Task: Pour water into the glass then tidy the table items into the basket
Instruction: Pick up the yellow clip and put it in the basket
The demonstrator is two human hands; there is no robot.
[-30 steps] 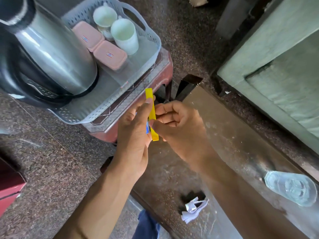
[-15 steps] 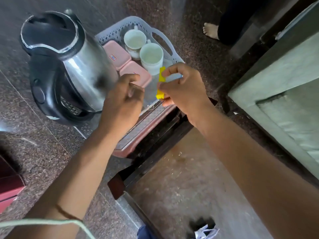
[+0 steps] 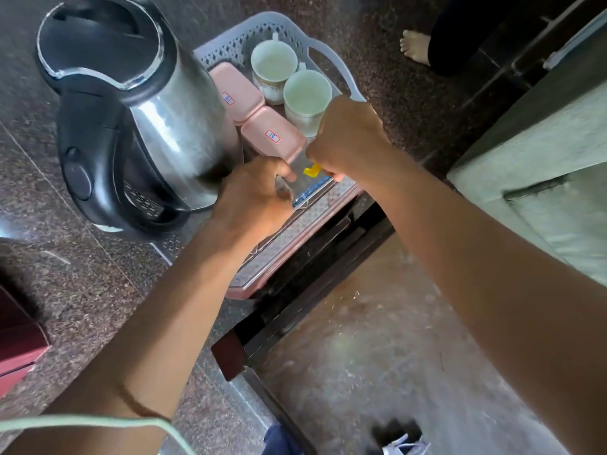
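A pale lattice basket point(image 3: 269, 21) holds a steel kettle point(image 3: 170, 126), two pink lidded boxes point(image 3: 272, 136) and two white cups point(image 3: 307, 93). My right hand point(image 3: 348, 139) reaches down into the basket's near end, pinching a small yellow sachet point(image 3: 311, 171) just above the floor. My left hand point(image 3: 249, 198) is beside it at the near rim, fingers closed around the end of a blue sachet point(image 3: 310, 191) that lies along the basket floor. The glass is out of view.
The basket rests on a pink stool point(image 3: 249, 290) beside the brown table point(image 3: 394, 356). A crumpled wrapper point(image 3: 404, 446) lies at the table's near edge. Someone's bare foot point(image 3: 415, 47) stands on the floor beyond. A red object point(image 3: 16, 349) sits at the left.
Both hands carried the yellow and blue sachets from over the table to the basket and lowered them inside. The view shifted toward the basket; the glass dropped out of sight.
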